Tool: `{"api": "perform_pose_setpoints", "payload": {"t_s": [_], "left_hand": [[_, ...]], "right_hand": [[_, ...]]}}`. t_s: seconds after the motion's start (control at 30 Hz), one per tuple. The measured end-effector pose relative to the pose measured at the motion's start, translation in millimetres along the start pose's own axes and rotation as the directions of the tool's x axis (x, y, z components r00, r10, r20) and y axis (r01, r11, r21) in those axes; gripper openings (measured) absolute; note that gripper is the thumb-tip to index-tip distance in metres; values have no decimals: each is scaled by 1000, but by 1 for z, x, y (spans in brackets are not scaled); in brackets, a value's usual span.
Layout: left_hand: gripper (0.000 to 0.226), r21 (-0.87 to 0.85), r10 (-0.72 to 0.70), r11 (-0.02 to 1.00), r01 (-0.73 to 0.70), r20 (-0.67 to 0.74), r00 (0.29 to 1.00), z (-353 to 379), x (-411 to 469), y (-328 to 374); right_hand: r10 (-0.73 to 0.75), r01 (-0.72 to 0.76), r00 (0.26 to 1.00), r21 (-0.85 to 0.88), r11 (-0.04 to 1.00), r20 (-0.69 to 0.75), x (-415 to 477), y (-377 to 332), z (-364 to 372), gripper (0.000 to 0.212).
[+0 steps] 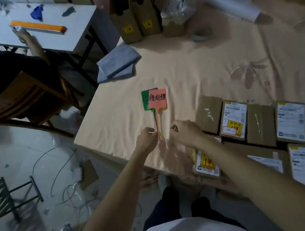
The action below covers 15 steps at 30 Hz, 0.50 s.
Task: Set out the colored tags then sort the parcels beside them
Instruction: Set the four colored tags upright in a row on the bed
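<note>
At frame centre, left hand [147, 137] fingers are pinching the tags' [155, 99] stems; right hand [184, 133] fingers are curling closed beside them, parcels [233, 118] lying lower right.

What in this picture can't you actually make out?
- Green tag: its writing is mostly covered by the red tag.
- Parcels: label print too small and blurred.
- Right hand: its grip on the tag stems is unclear; the left hand pinches them.

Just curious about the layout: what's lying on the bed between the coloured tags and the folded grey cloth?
Nothing: in the head view only bare peach bedsheet lies between the tags and the folded grey cloth.
</note>
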<state>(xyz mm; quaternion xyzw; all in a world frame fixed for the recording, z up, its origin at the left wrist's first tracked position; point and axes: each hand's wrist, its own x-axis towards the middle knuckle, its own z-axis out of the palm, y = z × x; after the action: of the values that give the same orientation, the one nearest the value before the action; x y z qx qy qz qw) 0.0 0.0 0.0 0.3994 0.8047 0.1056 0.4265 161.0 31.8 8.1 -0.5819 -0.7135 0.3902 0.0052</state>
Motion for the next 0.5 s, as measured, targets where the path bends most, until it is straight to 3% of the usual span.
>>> {"api": "perform_pose_setpoints", "payload": {"t_s": [0.13,0.27,0.37,0.5], "left_hand": [[22,-125,-44,991,52,65,997,-10,14,-10],[61,-325,-55,942,87,105,993,-6,39,-29],[40,-391,-42,913,118,198,979,-10,41,-24],[43,-408,-32,902,141,261,965,-11,52,-22]], "right_hand": [[137,-141,986,36,989,91,22,-25,20,35],[272,-281,958,115,953,92,47,-45,42,37],[399,-407,913,176,896,79,59,-53,55,37],[469,-475,879,262,840,87,84,-34,79,52]]}}
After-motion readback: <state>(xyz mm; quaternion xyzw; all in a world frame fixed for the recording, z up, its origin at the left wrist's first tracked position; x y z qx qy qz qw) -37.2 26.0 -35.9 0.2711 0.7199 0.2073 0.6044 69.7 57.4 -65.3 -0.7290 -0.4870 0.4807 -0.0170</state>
